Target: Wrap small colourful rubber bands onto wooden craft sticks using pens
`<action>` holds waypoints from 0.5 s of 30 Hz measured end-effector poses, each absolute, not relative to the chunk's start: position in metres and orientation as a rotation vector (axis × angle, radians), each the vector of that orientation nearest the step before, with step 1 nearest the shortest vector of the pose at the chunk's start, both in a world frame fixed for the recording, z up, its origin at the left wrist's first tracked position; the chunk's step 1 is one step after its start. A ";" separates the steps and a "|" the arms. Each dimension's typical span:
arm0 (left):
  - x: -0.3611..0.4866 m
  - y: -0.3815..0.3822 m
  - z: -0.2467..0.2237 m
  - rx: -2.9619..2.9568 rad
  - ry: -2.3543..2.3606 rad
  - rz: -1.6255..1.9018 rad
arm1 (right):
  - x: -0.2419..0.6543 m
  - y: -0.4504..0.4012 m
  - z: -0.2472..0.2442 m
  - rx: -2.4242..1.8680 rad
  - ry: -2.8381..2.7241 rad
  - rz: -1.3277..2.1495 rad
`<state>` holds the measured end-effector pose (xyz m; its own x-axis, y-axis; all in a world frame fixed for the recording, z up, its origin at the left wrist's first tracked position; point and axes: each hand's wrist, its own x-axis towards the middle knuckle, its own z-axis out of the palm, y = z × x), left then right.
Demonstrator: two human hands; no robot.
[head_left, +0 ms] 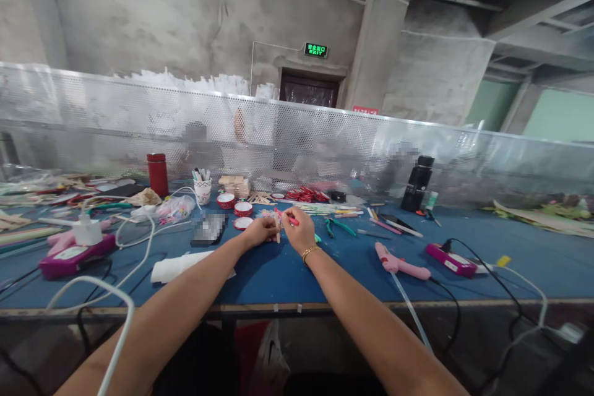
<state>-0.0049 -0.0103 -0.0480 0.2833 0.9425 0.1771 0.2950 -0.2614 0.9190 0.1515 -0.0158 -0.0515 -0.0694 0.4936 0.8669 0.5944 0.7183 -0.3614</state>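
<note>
Both hands [281, 230] pinching small sticks [278, 227] over blue table [464, 235]

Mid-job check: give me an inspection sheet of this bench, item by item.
Surface: blue table, edge to edge littered.
Job's things: wooden stick upright between both hands; red piece at the right fingertips.
Clutter: pink glue gun, red flask, tape rolls, cup of pens, black bottle, pliers.
Grippers: left hand and right hand pinch the stick.
Cables: white cable loops left; black cable right.
Surroundings: perforated metal screen, exit sign.
</note>
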 end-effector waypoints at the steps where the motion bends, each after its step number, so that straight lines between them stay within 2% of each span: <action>1: -0.005 -0.010 -0.048 1.730 1.138 0.999 | 0.151 -0.016 -0.051 -0.879 -1.705 -0.105; 15: -0.004 -0.012 -0.047 1.747 1.142 1.004 | 0.151 -0.020 -0.048 -0.888 -1.713 -0.089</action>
<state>-0.0038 -0.0119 -0.0466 0.2767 0.9427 0.1863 0.3056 -0.2702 0.9130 0.1511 -0.0196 -0.0481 -0.0668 0.5088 0.8583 0.5949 0.7109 -0.3752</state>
